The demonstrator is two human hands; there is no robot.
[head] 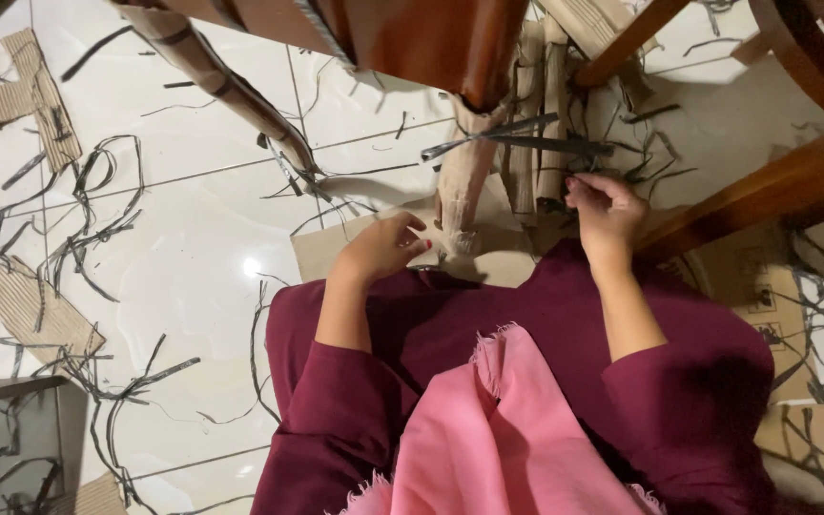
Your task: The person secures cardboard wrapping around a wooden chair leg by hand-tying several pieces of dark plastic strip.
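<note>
I look down at a wooden chair leg (pixel 467 181) wrapped in brown paper. My left hand (pixel 383 246) rests at the foot of that wrapped leg, fingers curled against the paper. My right hand (pixel 603 205) is to the right, fingers pinched on a dark plastic strap (pixel 517 141) that runs leftward across the leg. The seat of the chair (pixel 412 38) hangs above. My lap is covered by maroon cloth and a pink scarf (pixel 498 429).
Cut black straps (pixel 97 229) and corrugated cardboard strips (pixel 35 315) litter the white tiled floor at left. A second wrapped leg (pixel 231 91) slants at upper left. Bare wooden furniture rails (pixel 774 186) stand at right over flattened cardboard (pixel 765 296).
</note>
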